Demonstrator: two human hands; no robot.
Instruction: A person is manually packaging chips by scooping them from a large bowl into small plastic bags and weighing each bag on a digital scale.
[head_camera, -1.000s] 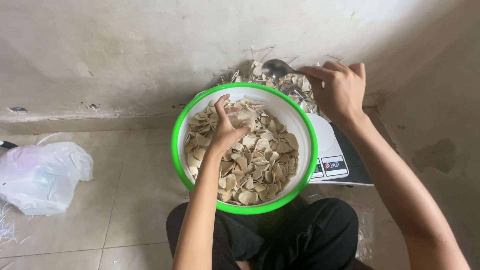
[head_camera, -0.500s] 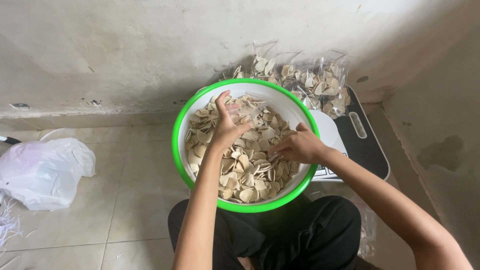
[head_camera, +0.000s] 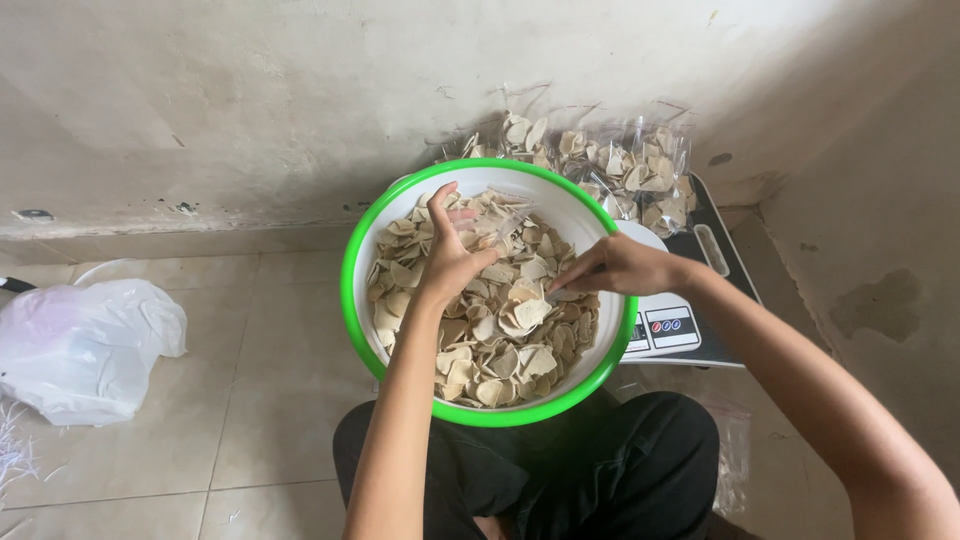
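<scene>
Your big white bowl with the green rim (head_camera: 352, 300) sits in front of your knees, close to the wall, and it is about half full of pale, curved cracker chips (head_camera: 500, 335). Behind the bowl, against the wall, clear plastic bags (head_camera: 625, 175) are packed with the same chips. Just to the right of the bowl, partly under its rim, lies a flat kitchen scale (head_camera: 672, 328) with a white face and a dark plate. Well to the left of the bowl, a white plastic bag (head_camera: 80, 345) lies crumpled on the tiled floor.

Your left hand (head_camera: 450, 255) is inside the bowl, toward its far side, fingers curled over a clear plastic bag (head_camera: 505, 225) and grasping its mouth above the chips. Your right hand (head_camera: 615, 268) reaches over the bowl's right rim; its fingertips are pinched together and dip down into the chips, though you cannot tell whether they actually hold any.

Compared with a second ago, your right hand has come down from the bags behind the bowl and into the bowl itself. Over the last half second it has stayed at the right side of the bowl. Your left hand has hardly shifted from its place inside the bowl.
</scene>
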